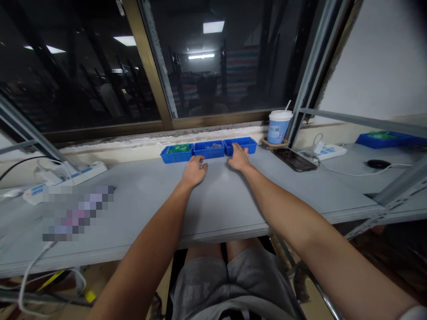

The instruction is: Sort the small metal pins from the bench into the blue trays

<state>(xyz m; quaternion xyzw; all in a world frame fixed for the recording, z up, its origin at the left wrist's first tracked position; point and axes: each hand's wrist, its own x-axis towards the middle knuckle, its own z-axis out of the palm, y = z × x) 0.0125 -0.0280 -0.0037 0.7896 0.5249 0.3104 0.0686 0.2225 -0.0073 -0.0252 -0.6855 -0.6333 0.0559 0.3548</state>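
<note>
Three small blue plastic bins stand in a row at the back of the grey table. Green packets (pixel 182 148) lie in the left bin (pixel 176 156); a few small clear or metallic pieces (pixel 214 146) lie in the middle bin (pixel 209 154). My right hand (pixel 239 158) is at the front rim of the right bin (pixel 248 144), its fingers over the edge and slightly apart, with nothing visible in them. Just in front of the left and middle bins, my left hand (pixel 195 171) hovers or rests with loosely bent fingers, thumb apart, holding nothing visible.
A paper cup (pixel 279 129) with lid and straw stands on a cardboard holder behind a dark phone (pixel 294 159). Power strips (pixel 323 152) with cables lie on both sides. A blurred-out flat object (pixel 80 213) sits at left. Metal shelf posts (pixel 405 175) flank the table; a window is behind.
</note>
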